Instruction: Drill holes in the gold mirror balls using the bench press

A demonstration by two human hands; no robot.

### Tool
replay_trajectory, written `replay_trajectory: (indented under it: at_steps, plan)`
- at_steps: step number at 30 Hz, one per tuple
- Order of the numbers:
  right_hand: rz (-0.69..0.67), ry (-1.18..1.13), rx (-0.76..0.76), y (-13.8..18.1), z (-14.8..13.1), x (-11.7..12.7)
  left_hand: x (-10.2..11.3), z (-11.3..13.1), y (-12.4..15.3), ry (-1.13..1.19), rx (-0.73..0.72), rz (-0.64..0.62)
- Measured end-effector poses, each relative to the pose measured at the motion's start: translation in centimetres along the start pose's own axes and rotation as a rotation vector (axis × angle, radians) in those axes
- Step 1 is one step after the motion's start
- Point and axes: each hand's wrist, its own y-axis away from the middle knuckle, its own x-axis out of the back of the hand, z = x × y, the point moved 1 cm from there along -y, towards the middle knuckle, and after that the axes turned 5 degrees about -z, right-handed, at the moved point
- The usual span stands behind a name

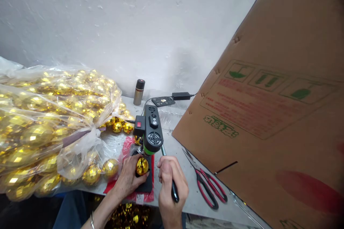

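Note:
My left hand point(127, 176) is closed around a shiny gold faceted ball point(142, 167), its thumb and fingers on either side. The ball sits on the black base point(145, 187) of a small black bench drill press point(153, 130), directly under its green-ringed head. Whether a bit touches the ball is hard to see. My right hand point(173, 189) makes a fist around the black-gripped lever point(175, 192) at the machine's right side. Under the base lies a red plastic sheet point(129, 146).
A big clear bag point(70, 114) of gold balls fills the left side, with loose balls point(110, 168) beside it. Red-handled scissors point(209, 186) lie at right, before a large cardboard box point(268, 96). Behind stand a flask point(139, 92) and a power adapter point(181, 96).

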Motion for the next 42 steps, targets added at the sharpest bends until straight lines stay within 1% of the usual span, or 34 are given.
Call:
replay_trajectory:
  at_steps: [4, 9, 13, 18, 23, 30, 34, 42]
  plan:
    - [-0.004, 0.019, 0.046, 0.5, 0.4, -0.1, 0.3, 0.4, -0.4, -0.029, 0.028, -0.026]
    - [0.038, 0.036, 0.126, 2.4, 2.7, -0.7, 0.5, 0.7, -0.3, -0.037, 0.06, -0.052]
    - [0.075, 0.012, 0.111, 3.7, 4.1, -1.2, 0.6, 0.8, -0.2, -0.044, 0.061, -0.059]
    - [0.121, 0.02, 0.115, 3.7, 4.0, -1.7, 0.4, 0.9, -0.1, -0.054, 0.053, -0.028]
    - [0.178, 0.024, 0.104, 3.7, 4.0, -2.1, 0.3, 1.1, -0.1, -0.02, 0.094, -0.031]
    - [0.191, 0.0, 0.115, 3.8, 4.4, -2.3, 0.2, 1.1, -0.1, 0.023, 0.102, -0.031]
    - [0.199, -0.006, 0.099, 3.9, 4.4, -2.4, 0.0, 1.0, 0.0, 0.023, 0.108, -0.005]
    - [0.229, -0.045, 0.077, 4.3, 4.6, -2.7, -0.1, 0.9, -0.1, 0.021, 0.078, 0.008]
